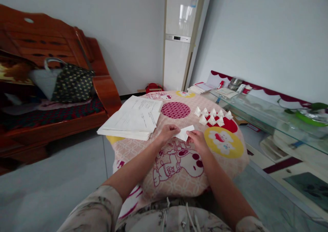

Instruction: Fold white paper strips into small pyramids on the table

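A small folded piece of white paper [185, 133] is held above the patterned tablecloth between my two hands. My left hand [168, 133] pinches its left end, fingers closed. At its lower right edge, my right hand [196, 138] grips it between thumb and fingers. To the left lies a thick stack of printed white sheets [130, 117], slightly fanned. Several small folded paper pieces [212, 120], pointed on top, stand grouped in rows on the far right of the table.
The round table wears a pink cloth [169, 187] with cartoon prints. A glass-topped cabinet [256, 109] holding papers and cups runs along the right. On the left is a wooden bench [107, 92] with bags [73, 83]. A tall white air conditioner [176, 61] stands behind.
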`<action>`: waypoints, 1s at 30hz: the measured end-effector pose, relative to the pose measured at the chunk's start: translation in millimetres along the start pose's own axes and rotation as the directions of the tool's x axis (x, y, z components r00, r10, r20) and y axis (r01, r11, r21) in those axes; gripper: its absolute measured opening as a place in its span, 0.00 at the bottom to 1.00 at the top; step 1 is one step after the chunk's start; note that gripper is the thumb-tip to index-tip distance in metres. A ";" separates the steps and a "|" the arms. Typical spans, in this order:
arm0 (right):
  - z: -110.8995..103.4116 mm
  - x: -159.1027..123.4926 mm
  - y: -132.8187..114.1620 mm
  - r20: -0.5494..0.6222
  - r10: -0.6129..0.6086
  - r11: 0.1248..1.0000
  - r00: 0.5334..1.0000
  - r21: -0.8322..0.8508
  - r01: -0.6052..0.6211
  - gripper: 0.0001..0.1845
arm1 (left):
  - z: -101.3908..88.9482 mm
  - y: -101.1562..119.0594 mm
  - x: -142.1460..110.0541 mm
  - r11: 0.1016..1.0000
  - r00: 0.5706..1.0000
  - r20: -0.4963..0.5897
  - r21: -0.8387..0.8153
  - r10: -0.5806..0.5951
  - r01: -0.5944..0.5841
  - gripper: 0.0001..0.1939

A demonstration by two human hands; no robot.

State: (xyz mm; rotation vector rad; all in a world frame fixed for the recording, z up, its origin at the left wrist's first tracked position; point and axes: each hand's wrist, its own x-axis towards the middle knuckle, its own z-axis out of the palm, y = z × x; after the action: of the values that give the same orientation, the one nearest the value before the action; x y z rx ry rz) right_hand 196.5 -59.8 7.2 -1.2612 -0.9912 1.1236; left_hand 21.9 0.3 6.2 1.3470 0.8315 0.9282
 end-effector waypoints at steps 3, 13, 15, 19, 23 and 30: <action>4.5 -4.0 3.9 -0.038 -0.026 1.000 0.999 -0.019 0.025 0.21 | 4.6 1.3 -4.1 0.977 0.990 -0.086 0.190 0.116 -0.098 0.02; 12.1 -6.1 17.0 -0.073 -0.095 0.995 0.993 -0.027 0.093 0.17 | 11.3 6.0 -16.1 0.728 0.909 -0.025 0.609 0.416 -0.316 0.12; 11.8 -5.1 19.3 -0.087 -0.087 0.996 0.992 -0.019 0.086 0.18 | 9.4 3.3 -15.5 0.704 0.903 -0.004 0.628 0.430 -0.332 0.12; 10.6 -2.5 21.1 -0.127 -0.059 0.998 0.990 0.001 0.060 0.19 | 7.7 1.0 -15.7 0.675 0.902 0.035 0.651 0.430 -0.347 0.11; 10.1 -2.0 20.4 -0.131 -0.054 0.997 0.990 0.043 0.060 0.19 | 9.7 1.0 -18.1 0.660 0.899 0.052 0.661 0.434 -0.357 0.11; 8.4 -4.6 19.5 -0.162 -0.059 0.995 0.985 0.071 0.071 0.19 | 12.8 -1.4 -19.0 0.640 0.890 0.095 0.661 0.447 -0.392 0.12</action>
State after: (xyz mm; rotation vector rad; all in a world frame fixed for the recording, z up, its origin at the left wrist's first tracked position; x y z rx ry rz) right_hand 185.8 -63.2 -11.4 -1.2284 -0.8559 0.9845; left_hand 25.6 -22.3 5.0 2.2252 0.9789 1.0943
